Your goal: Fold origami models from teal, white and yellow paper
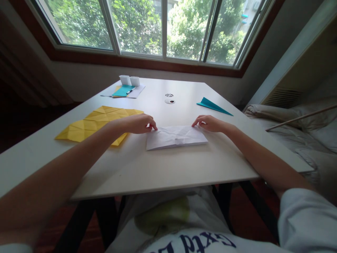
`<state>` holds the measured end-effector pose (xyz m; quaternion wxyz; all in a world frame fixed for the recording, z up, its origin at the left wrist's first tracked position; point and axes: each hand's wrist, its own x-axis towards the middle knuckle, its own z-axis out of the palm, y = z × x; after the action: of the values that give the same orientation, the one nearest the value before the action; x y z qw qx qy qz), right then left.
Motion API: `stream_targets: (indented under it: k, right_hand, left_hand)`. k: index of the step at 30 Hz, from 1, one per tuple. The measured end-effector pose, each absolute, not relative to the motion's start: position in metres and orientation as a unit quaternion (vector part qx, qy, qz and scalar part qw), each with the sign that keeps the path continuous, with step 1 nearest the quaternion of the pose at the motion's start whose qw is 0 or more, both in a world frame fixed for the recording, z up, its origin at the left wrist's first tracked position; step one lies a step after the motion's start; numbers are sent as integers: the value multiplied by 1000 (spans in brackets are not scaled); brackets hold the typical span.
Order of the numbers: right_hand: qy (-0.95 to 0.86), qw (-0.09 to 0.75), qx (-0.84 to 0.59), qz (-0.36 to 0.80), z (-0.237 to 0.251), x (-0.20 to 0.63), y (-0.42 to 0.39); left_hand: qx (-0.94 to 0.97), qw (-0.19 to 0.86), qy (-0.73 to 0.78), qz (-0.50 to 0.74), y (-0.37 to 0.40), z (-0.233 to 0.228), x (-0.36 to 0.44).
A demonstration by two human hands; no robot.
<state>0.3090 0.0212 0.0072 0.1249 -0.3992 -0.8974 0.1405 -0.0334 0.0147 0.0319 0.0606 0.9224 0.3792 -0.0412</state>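
White fabric of a shirt (pixel 168 230), printed with dark lettering and a greenish shape, is noted nearest, below the table edge. The left forearm (pixel 79 165) is extended diagonally inward and the right forearm (pixel 252 154) is angled in from the opposite side, both low over the white table (pixel 168 172). The left hand (pixel 142 123) is held palm down with fingers curled; the right hand (pixel 209 123) is similarly bent at the knuckles, its index finger reaching inward.

The folded white paper (pixel 176 138) is located flat between the hands, near the front edge. Its far left corner is met by the left fingertips, its far right corner by the right index fingertip; whether either corner is pinched cannot be told. Layered edges and surface creases are observed.

Beside the left hand, a yellow sheet (pixel 97 121) is spread, crossed by fold lines. Beyond the right hand, a pointed teal folded paper (pixel 214 106) is placed. Farther off, two white paper pieces (pixel 129 80) are stood by a teal sheet (pixel 123 90) and a pen (pixel 131 90).
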Motion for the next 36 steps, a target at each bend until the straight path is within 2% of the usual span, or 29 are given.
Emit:
stream_targets:
  k: [8,12,23,36]
  right_hand:
    - [-923,75,-377,25,15,293,4]
    - [-929,82,-360,3,10,282,-1]
    - [-944,98,-313,-30,-6,261,-12]
    - [-943,57,-328,-9,-8,254,-18]
  left_hand:
    - [927,-41,371,-25,-10,32,-10]
    - [949,-19,315,-5,-16,26,0]
    - [953,-23,296,56,-23,2,19]
    - [945,37,326,0,-24,-5,20]
